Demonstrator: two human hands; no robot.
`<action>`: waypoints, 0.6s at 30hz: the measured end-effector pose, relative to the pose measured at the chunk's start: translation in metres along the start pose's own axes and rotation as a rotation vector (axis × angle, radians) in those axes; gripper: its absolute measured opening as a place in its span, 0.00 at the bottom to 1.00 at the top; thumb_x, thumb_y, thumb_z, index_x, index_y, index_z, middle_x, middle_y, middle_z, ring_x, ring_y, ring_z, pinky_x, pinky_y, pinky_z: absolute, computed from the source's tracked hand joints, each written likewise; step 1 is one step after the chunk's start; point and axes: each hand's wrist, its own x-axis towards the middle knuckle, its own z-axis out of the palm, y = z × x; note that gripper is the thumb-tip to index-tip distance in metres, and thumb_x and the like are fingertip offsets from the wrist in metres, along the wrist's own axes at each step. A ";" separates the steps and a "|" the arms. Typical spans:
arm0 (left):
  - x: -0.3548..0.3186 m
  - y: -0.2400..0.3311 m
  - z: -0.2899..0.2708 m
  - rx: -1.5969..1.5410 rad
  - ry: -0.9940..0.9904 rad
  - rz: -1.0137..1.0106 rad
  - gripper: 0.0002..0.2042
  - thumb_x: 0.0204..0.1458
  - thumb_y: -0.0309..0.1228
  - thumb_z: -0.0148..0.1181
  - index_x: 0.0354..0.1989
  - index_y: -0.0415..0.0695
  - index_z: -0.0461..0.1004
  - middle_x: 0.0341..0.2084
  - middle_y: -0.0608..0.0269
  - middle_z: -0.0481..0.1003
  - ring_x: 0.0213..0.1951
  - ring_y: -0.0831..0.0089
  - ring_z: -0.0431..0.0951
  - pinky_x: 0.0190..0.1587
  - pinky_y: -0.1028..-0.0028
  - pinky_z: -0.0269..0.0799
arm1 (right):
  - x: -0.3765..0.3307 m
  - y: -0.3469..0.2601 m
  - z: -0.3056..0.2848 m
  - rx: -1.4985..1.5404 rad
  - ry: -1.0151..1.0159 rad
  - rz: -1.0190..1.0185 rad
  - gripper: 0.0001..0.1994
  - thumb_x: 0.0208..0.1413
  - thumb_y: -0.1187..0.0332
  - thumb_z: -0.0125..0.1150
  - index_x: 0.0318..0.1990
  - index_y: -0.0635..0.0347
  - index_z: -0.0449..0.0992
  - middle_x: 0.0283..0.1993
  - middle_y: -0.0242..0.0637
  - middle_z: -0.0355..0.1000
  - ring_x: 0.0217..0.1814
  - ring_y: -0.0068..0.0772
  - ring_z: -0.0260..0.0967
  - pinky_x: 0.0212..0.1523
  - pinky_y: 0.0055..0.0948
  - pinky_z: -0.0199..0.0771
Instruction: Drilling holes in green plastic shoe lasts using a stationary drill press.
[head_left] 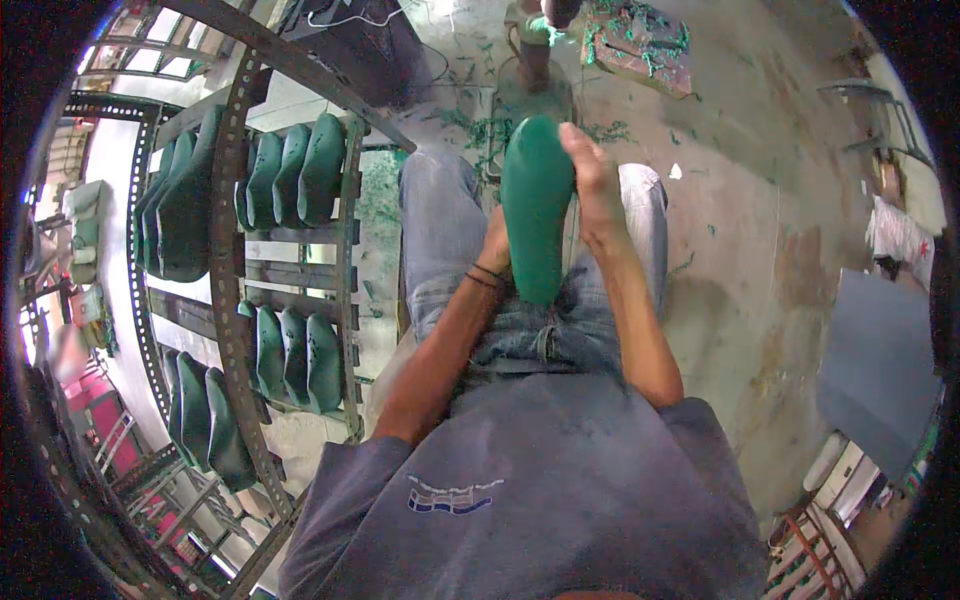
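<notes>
A smooth green shoe last [538, 205] is held up over my lap, its broad end pointing away from me. My right hand [594, 190] grips its right side, the thumb lying along the edge near the far end. From the left, my left hand [498, 236] reaches behind the last and holds it. The fingers of that hand are hidden by the last.
On my left stands a metal rack [232, 200] carrying several dark green shoe lasts [320, 170]. Ahead are a machine stand [535, 60] and a board [640, 50] strewn with green shavings. A grey panel [880, 360] leans at the right.
</notes>
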 end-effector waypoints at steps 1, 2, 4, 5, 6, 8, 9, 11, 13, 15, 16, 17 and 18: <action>-0.002 0.005 0.001 -0.001 0.001 -0.021 0.14 0.57 0.36 0.57 0.46 0.39 0.77 0.33 0.65 0.79 0.34 0.78 0.78 0.34 0.76 0.75 | -0.004 -0.005 0.003 0.001 0.008 0.020 0.20 0.62 0.55 0.57 0.48 0.64 0.75 0.44 0.30 0.74 0.44 0.18 0.68 0.49 0.22 0.67; 0.000 0.010 0.002 -0.096 0.053 -0.149 0.15 0.57 0.37 0.57 0.44 0.39 0.78 0.32 0.64 0.79 0.33 0.78 0.78 0.33 0.76 0.75 | -0.005 -0.011 0.006 -0.155 -0.021 -0.055 0.20 0.59 0.55 0.59 0.49 0.65 0.74 0.44 0.31 0.74 0.44 0.18 0.69 0.48 0.22 0.68; 0.005 0.011 0.001 -0.199 0.106 -0.295 0.15 0.56 0.38 0.57 0.43 0.38 0.78 0.31 0.64 0.79 0.32 0.78 0.78 0.33 0.76 0.75 | -0.002 -0.017 0.009 -0.389 -0.022 -0.113 0.22 0.53 0.57 0.66 0.48 0.65 0.73 0.41 0.31 0.74 0.41 0.19 0.70 0.42 0.23 0.71; 0.010 0.009 -0.004 -0.084 0.063 -0.275 0.15 0.57 0.38 0.57 0.41 0.38 0.78 0.30 0.63 0.79 0.32 0.77 0.79 0.31 0.75 0.74 | 0.005 -0.012 0.005 -0.389 -0.022 -0.099 0.22 0.53 0.57 0.66 0.48 0.65 0.73 0.41 0.31 0.74 0.41 0.19 0.70 0.42 0.23 0.71; 0.016 0.007 -0.006 0.025 0.011 -0.247 0.15 0.57 0.39 0.57 0.40 0.39 0.79 0.30 0.63 0.80 0.32 0.77 0.79 0.30 0.75 0.74 | 0.017 -0.007 -0.001 -0.264 -0.058 -0.006 0.20 0.53 0.57 0.66 0.46 0.63 0.74 0.39 0.30 0.74 0.39 0.19 0.70 0.40 0.23 0.71; 0.019 -0.008 -0.015 -0.118 -0.076 -0.228 0.16 0.57 0.40 0.57 0.42 0.38 0.77 0.32 0.61 0.79 0.31 0.74 0.79 0.31 0.72 0.76 | 0.041 0.007 -0.009 0.020 -0.125 0.183 0.15 0.53 0.58 0.67 0.39 0.59 0.75 0.34 0.28 0.73 0.33 0.19 0.69 0.35 0.23 0.69; 0.017 -0.004 -0.014 -0.264 -0.160 -0.211 0.18 0.58 0.41 0.57 0.44 0.38 0.76 0.33 0.59 0.79 0.31 0.71 0.80 0.31 0.70 0.77 | 0.044 0.011 -0.011 0.021 -0.126 0.188 0.15 0.53 0.58 0.67 0.39 0.59 0.75 0.34 0.28 0.73 0.33 0.19 0.69 0.35 0.23 0.69; 0.009 0.010 -0.012 -0.564 -0.196 -0.285 0.19 0.58 0.41 0.56 0.48 0.37 0.73 0.37 0.56 0.79 0.33 0.68 0.81 0.35 0.67 0.78 | 0.051 0.014 -0.008 0.202 -0.118 0.255 0.14 0.54 0.57 0.66 0.38 0.58 0.75 0.34 0.27 0.73 0.32 0.18 0.69 0.33 0.23 0.69; -0.018 0.047 -0.006 -1.040 -0.206 -0.383 0.21 0.59 0.41 0.55 0.54 0.37 0.68 0.44 0.52 0.76 0.39 0.61 0.80 0.44 0.60 0.78 | 0.045 0.017 -0.001 0.273 -0.085 0.164 0.14 0.59 0.53 0.60 0.36 0.55 0.75 0.32 0.25 0.72 0.32 0.22 0.69 0.34 0.27 0.69; -0.037 0.040 -0.009 -1.192 -0.153 -0.218 0.22 0.60 0.38 0.51 0.58 0.36 0.66 0.51 0.46 0.73 0.51 0.57 0.75 0.55 0.56 0.72 | 0.041 0.005 0.005 0.403 -0.197 0.137 0.16 0.60 0.50 0.57 0.44 0.51 0.75 0.36 0.27 0.73 0.36 0.25 0.71 0.36 0.31 0.74; -0.040 0.036 0.007 -1.149 -0.082 -0.217 0.22 0.59 0.37 0.52 0.58 0.37 0.65 0.51 0.48 0.73 0.50 0.57 0.76 0.54 0.57 0.73 | 0.058 0.035 -0.034 0.185 -0.051 0.037 0.25 0.63 0.44 0.49 0.54 0.55 0.71 0.45 0.30 0.70 0.42 0.29 0.68 0.43 0.32 0.73; -0.045 0.037 -0.007 -1.201 -0.260 -0.266 0.21 0.58 0.35 0.55 0.57 0.37 0.67 0.49 0.51 0.75 0.47 0.59 0.78 0.52 0.59 0.74 | 0.014 -0.013 0.014 0.399 -0.163 0.187 0.20 0.63 0.49 0.51 0.53 0.51 0.73 0.36 0.31 0.71 0.34 0.26 0.69 0.38 0.31 0.74; -0.045 0.041 0.000 -1.093 -0.261 -0.339 0.21 0.56 0.33 0.58 0.57 0.38 0.67 0.47 0.55 0.76 0.45 0.62 0.79 0.49 0.61 0.76 | 0.050 0.018 -0.036 0.368 -0.213 0.194 0.28 0.63 0.45 0.49 0.63 0.53 0.64 0.47 0.34 0.70 0.46 0.30 0.69 0.47 0.35 0.74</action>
